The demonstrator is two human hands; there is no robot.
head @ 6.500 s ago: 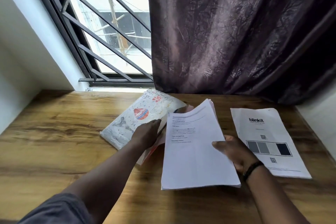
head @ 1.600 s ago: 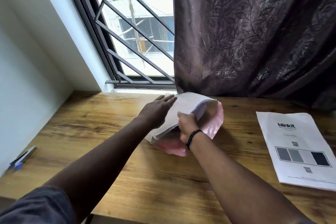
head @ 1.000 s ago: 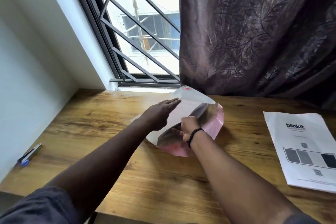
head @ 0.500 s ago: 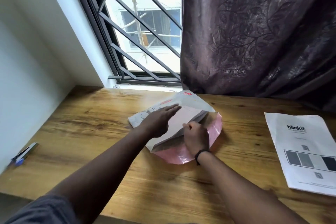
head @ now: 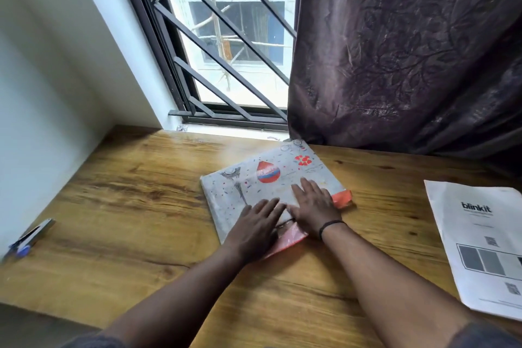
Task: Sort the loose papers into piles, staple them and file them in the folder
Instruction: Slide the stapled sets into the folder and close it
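Note:
A printed plastic folder (head: 254, 181) with a red balloon picture lies closed on the wooden table (head: 135, 206), its pink back flap showing at the near and right corners. My left hand (head: 255, 227) presses flat on the folder's near edge with straight fingers. Beside it, my right hand (head: 312, 206), with a black band on the wrist, presses flat on the cover too. The papers put inside are hidden under the cover. A white printed sheet set (head: 480, 246) headed "blinkit" lies apart at the right.
A stapler with a blue end (head: 28, 237) lies at the table's left edge by the white wall. A barred window (head: 226, 45) and a dark curtain (head: 395, 51) stand behind the table. The near table edge runs along the bottom left.
The folder's cover has come down from raised to flat over the papers. My right hand has come out from inside and both hands now press on the closed cover.

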